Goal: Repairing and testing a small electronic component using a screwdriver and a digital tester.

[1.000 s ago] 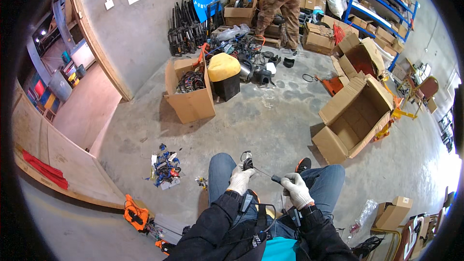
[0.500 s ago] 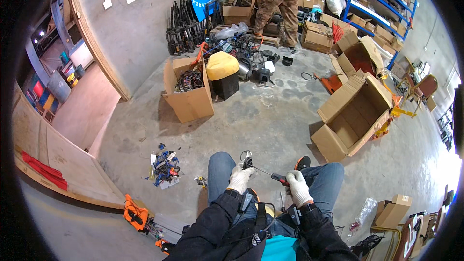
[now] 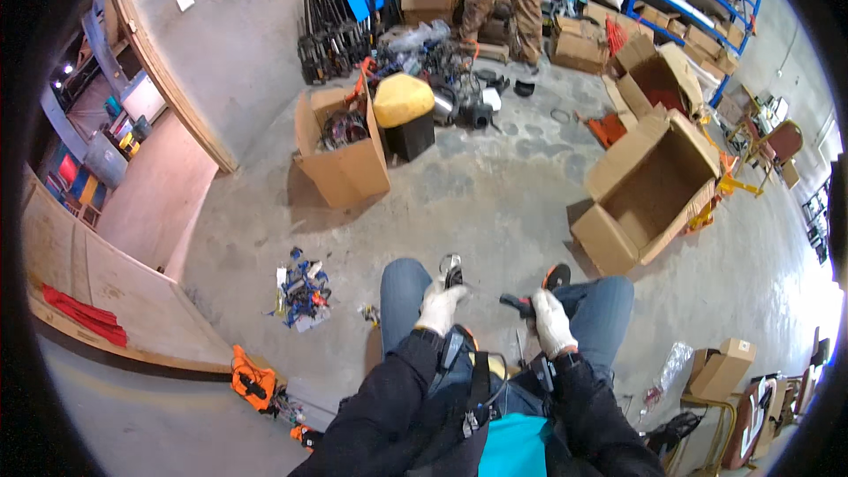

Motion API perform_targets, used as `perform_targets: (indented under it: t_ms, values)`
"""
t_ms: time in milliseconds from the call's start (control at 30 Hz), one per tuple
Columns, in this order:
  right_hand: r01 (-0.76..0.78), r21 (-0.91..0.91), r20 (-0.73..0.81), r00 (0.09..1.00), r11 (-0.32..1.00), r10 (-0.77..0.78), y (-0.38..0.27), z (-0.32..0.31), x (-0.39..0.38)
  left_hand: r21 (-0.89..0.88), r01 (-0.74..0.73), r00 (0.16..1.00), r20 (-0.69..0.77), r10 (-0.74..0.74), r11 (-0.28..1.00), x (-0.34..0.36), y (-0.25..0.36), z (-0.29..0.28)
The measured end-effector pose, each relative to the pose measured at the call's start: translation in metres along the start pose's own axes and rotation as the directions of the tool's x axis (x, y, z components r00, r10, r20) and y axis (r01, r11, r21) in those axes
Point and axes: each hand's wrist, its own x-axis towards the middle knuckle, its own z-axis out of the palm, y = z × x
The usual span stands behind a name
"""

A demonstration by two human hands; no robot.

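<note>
- The left hand [image 3: 439,307], in a white knit glove, was closed around a small black-and-silver part [image 3: 453,276], held just beside the blue-jeaned left knee [image 3: 404,284].
- The right hand [image 3: 554,323], gloved alike, gripped a slim hand tool with a dark, red-marked handle [image 3: 516,304], pointed leftward; blur hid whether its tip touched the part.
- Left of that knee, a pile of small blue-and-black plastic pieces [image 3: 306,291] lay on the grey concrete floor [image 3: 477,212].
- Farther ahead, an open brown cardboard box [image 3: 351,175] of tangled cables stood beside a yellow-topped black bin [image 3: 408,140].
</note>
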Motion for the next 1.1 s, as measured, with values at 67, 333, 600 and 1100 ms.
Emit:
perform_targets:
  t_ms: [67, 333, 600, 1100]
  values:
    - [0.192, -0.236, -0.052, 0.976, 0.953, -0.210, -0.016, 0.009, -0.011, -0.027, -0.030, 0.998, -0.062, 0.028, 0.999, -0.002, 0.003, -0.004]
    - [0.106, -0.033, -0.007, 0.994, 0.994, -0.106, -0.024, 0.021, -0.005, -0.384, 0.100, 0.995, 0.055, -0.085, 0.918, 0.019, -0.003, -0.013]
    - [0.121, -0.127, 0.052, 0.992, 0.984, -0.116, -0.011, 0.001, 0.003, -0.490, 0.096, 0.995, 0.072, -0.069, 0.866, 0.016, -0.005, -0.006]
    - [0.137, -0.016, 0.060, 0.989, 0.990, -0.136, -0.009, 0.000, 0.005, -0.594, 0.117, 0.992, 0.108, -0.066, 0.796, 0.020, -0.004, -0.011]
